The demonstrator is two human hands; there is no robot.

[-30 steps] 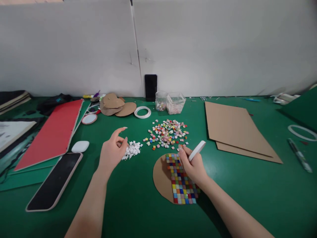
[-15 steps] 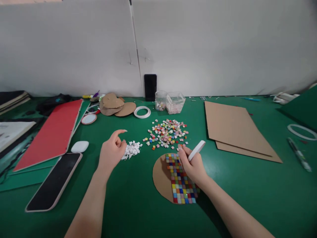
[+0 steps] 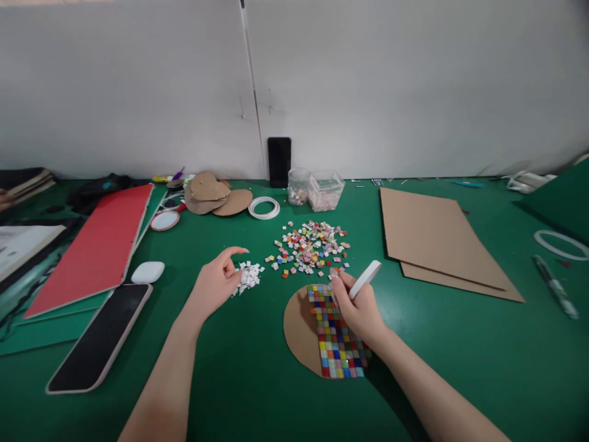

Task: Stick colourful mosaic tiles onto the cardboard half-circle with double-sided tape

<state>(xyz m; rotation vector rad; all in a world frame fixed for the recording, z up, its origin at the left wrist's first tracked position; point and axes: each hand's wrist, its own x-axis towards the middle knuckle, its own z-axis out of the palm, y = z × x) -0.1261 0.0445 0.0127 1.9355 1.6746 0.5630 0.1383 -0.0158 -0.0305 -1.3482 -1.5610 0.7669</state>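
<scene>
I'm in what looks like a craft workshop: green counter (image 3: 230,380), loose mosaic tiles (image 3: 311,247), cardboard sheets (image 3: 427,233).

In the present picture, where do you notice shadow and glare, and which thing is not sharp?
Head view: a dark shadow lies on the green table below the right forearm; head view: a soft sheen shows right of the right hand; head view: the pen near the right edge looks soft.

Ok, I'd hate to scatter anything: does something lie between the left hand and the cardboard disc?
Yes: the pile of white pieces, close to the left hand, on its side toward the cardboard disc. Nothing else visible stands between.
</scene>
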